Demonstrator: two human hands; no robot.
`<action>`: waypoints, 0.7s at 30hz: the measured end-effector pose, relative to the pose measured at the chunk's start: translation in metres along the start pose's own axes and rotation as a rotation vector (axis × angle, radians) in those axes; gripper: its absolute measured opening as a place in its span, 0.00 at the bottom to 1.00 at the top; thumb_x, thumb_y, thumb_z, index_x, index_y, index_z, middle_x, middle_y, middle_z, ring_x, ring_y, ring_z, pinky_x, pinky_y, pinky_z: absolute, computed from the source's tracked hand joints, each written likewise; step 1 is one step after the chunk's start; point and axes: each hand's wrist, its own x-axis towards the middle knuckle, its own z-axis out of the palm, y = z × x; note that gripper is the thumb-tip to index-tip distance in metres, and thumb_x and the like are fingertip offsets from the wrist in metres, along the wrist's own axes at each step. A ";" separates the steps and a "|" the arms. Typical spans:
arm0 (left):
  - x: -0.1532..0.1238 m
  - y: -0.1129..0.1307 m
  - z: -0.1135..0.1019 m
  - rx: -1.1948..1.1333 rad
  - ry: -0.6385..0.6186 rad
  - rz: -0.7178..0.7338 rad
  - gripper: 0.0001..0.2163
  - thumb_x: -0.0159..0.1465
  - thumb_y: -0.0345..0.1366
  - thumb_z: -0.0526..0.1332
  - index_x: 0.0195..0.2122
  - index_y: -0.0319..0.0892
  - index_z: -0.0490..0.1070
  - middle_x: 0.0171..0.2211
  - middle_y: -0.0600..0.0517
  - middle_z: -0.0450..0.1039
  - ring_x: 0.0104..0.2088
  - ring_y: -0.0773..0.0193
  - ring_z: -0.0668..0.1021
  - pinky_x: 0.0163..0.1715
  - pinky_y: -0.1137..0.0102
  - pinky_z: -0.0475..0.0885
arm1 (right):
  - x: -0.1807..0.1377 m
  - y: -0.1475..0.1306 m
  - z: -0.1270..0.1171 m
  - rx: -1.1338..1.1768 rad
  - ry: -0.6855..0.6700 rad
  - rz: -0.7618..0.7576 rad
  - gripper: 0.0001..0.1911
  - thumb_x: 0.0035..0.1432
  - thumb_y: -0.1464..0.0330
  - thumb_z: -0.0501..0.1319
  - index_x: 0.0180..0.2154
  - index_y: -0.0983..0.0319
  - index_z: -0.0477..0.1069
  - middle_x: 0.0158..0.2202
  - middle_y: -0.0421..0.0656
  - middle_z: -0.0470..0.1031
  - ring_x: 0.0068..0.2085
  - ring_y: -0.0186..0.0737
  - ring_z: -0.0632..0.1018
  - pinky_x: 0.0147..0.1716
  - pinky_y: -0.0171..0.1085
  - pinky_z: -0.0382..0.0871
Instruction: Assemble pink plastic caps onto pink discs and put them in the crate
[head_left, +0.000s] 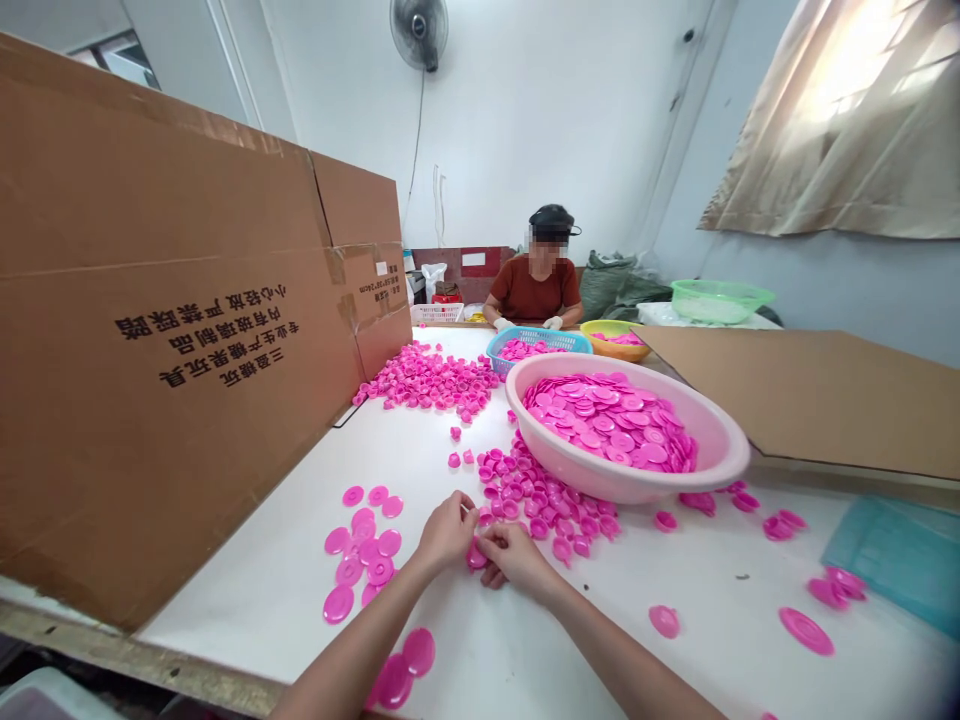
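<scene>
Pink piece [475,556] pinched by right hand [516,554], left hand [448,532] grip unclear, and teacups [538,527] at one o'clock could be scattered by knuckles!

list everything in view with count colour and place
table: one, white, below
basin: one, pale pink, right of centre
cardboard box: one, brown, left
small cups: many, pink, beside basin and box
flat discs: many, pink, in basin, scattered on table
cardboard sheet: one, brown, right
flat sheet: one, teal, right edge
basket: one, blue, behind basin
bowl: one, yellow, beside basket
tub: one, green, back right
crate: one, white, back
sacks: several, dark green, back
fan: one, grey, back wall
curtain: one, beige, upper right
coworker: one, red shirt, far side
left hand: one, bare, by cups
right hand: one, bare, at a pink piece
</scene>
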 end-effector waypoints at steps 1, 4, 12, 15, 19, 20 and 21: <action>0.002 0.004 0.003 0.079 0.101 0.017 0.12 0.59 0.39 0.46 0.37 0.41 0.64 0.35 0.49 0.68 0.35 0.63 0.69 0.35 0.70 0.61 | 0.001 0.002 0.000 0.011 0.000 0.003 0.08 0.54 0.67 0.54 0.26 0.65 0.62 0.16 0.39 0.69 0.19 0.35 0.74 0.14 0.28 0.66; 0.003 0.012 0.016 0.232 0.271 0.026 0.11 0.60 0.35 0.45 0.40 0.42 0.62 0.40 0.49 0.64 0.40 0.61 0.65 0.39 0.68 0.58 | 0.003 0.004 -0.002 0.058 -0.003 0.024 0.10 0.54 0.65 0.54 0.26 0.65 0.61 0.17 0.39 0.69 0.19 0.34 0.74 0.14 0.27 0.66; 0.007 0.007 0.031 0.363 0.186 -0.090 0.13 0.59 0.33 0.45 0.46 0.45 0.57 0.43 0.49 0.60 0.42 0.60 0.62 0.38 0.68 0.56 | 0.003 -0.006 -0.017 0.098 -0.138 0.157 0.05 0.53 0.70 0.55 0.31 0.66 0.63 0.17 0.38 0.69 0.20 0.33 0.74 0.15 0.26 0.67; 0.012 0.005 0.032 0.319 0.152 -0.097 0.13 0.59 0.33 0.45 0.44 0.46 0.59 0.41 0.49 0.61 0.41 0.60 0.63 0.36 0.68 0.56 | 0.006 -0.008 -0.017 0.061 -0.114 0.191 0.04 0.53 0.71 0.54 0.31 0.66 0.62 0.17 0.37 0.68 0.19 0.33 0.74 0.14 0.26 0.65; 0.015 0.002 0.034 0.278 0.127 -0.099 0.12 0.58 0.32 0.46 0.42 0.46 0.60 0.39 0.50 0.62 0.39 0.61 0.63 0.35 0.69 0.56 | 0.011 -0.002 -0.016 0.038 -0.129 0.215 0.03 0.53 0.72 0.53 0.31 0.66 0.61 0.16 0.38 0.69 0.18 0.33 0.74 0.14 0.26 0.65; 0.014 0.001 0.034 0.275 0.140 -0.093 0.12 0.58 0.33 0.46 0.42 0.46 0.60 0.39 0.50 0.62 0.39 0.61 0.63 0.35 0.69 0.56 | 0.012 0.000 -0.016 0.030 -0.126 0.211 0.03 0.53 0.72 0.53 0.32 0.66 0.61 0.16 0.37 0.68 0.18 0.33 0.73 0.14 0.26 0.66; 0.013 0.001 0.034 0.272 0.161 -0.083 0.12 0.59 0.33 0.45 0.42 0.46 0.60 0.40 0.50 0.62 0.40 0.61 0.63 0.36 0.69 0.56 | 0.013 0.003 -0.015 0.020 -0.115 0.202 0.03 0.53 0.72 0.52 0.32 0.66 0.60 0.16 0.37 0.68 0.18 0.34 0.73 0.13 0.27 0.65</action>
